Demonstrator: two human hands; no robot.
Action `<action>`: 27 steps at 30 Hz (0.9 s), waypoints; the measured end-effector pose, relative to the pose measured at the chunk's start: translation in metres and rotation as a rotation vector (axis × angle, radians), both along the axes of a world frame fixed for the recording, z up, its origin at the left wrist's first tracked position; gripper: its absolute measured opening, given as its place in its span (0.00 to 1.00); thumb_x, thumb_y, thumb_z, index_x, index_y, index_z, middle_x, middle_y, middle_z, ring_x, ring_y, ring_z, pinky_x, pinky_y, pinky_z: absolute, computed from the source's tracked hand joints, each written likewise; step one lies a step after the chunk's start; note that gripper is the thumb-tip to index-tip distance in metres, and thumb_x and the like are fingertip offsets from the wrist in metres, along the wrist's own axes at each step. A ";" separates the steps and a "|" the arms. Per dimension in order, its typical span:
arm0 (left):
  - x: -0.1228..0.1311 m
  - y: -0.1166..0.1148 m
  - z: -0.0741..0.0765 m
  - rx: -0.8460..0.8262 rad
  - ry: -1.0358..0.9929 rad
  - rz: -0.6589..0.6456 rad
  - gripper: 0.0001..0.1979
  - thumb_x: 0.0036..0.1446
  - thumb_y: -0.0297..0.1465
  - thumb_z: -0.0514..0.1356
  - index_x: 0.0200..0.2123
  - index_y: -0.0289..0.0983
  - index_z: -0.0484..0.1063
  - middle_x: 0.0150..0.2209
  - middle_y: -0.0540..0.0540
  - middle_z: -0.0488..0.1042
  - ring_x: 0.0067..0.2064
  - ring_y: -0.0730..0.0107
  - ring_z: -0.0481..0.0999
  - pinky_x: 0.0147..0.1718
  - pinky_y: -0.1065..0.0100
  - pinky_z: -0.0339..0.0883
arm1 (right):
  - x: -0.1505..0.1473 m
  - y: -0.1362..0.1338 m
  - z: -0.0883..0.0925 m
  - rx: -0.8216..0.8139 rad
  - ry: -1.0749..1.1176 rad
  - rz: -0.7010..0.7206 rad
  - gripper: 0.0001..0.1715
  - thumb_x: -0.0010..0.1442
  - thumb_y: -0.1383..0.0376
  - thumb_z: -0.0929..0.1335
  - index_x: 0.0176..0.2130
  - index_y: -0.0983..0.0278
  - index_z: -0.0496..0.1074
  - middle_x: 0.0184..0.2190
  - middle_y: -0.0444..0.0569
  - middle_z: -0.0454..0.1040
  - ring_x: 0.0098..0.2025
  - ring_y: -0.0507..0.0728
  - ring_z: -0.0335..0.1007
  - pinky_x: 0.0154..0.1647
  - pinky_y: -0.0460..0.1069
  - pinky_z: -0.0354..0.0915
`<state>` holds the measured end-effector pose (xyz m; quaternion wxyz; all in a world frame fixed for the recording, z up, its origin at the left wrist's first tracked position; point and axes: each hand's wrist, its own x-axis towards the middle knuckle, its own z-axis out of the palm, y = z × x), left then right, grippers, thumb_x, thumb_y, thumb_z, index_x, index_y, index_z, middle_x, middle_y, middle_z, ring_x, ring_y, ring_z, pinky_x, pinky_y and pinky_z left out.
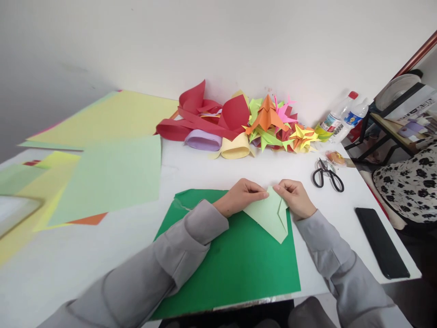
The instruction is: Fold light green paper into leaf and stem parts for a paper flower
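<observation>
A pale green sheet of folded paper (265, 216) is held at its top edge, over a dark green sheet (235, 269) that lies at the table's front. My left hand (244, 196) pinches the paper's upper left part between thumb and fingers. On the other side, my right hand (296, 197) grips the top right corner, its thumb lying on the paper. A narrow folded flap runs down the paper's right side, and the lower end tapers to a blunt point. The fingers behind the paper are partly hidden.
Black-handled scissors (327, 175) and a black phone (381, 242) lie to the right. Paper stars and planes (268, 119) and red paper loops (205, 114) are piled along the wall, near plastic bottles (336, 116). Large coloured sheets (112, 173) cover the left. Another person's patterned clothing (409, 182) shows at far right.
</observation>
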<state>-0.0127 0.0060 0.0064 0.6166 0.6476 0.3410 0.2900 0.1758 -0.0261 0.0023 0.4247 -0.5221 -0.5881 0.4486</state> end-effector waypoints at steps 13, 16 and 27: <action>-0.003 0.000 0.003 -0.014 -0.007 -0.080 0.16 0.45 0.41 0.65 0.22 0.30 0.76 0.17 0.51 0.65 0.23 0.77 0.58 0.22 0.71 0.51 | -0.007 -0.004 0.007 -0.030 -0.011 0.138 0.26 0.50 0.47 0.70 0.19 0.64 0.63 0.16 0.39 0.54 0.21 0.48 0.46 0.21 0.46 0.45; -0.002 0.000 0.003 -0.004 0.007 -0.067 0.17 0.45 0.41 0.64 0.21 0.30 0.74 0.17 0.52 0.63 0.23 0.77 0.57 0.22 0.71 0.50 | -0.008 -0.004 0.005 -0.032 0.008 0.108 0.26 0.50 0.48 0.70 0.18 0.64 0.62 0.16 0.38 0.53 0.21 0.48 0.45 0.21 0.46 0.44; -0.003 0.002 0.005 0.013 -0.003 -0.055 0.17 0.44 0.42 0.64 0.20 0.32 0.72 0.18 0.52 0.66 0.24 0.76 0.60 0.24 0.71 0.55 | -0.008 -0.004 0.005 0.028 -0.015 0.021 0.26 0.49 0.48 0.71 0.17 0.64 0.64 0.15 0.39 0.54 0.20 0.48 0.46 0.19 0.46 0.45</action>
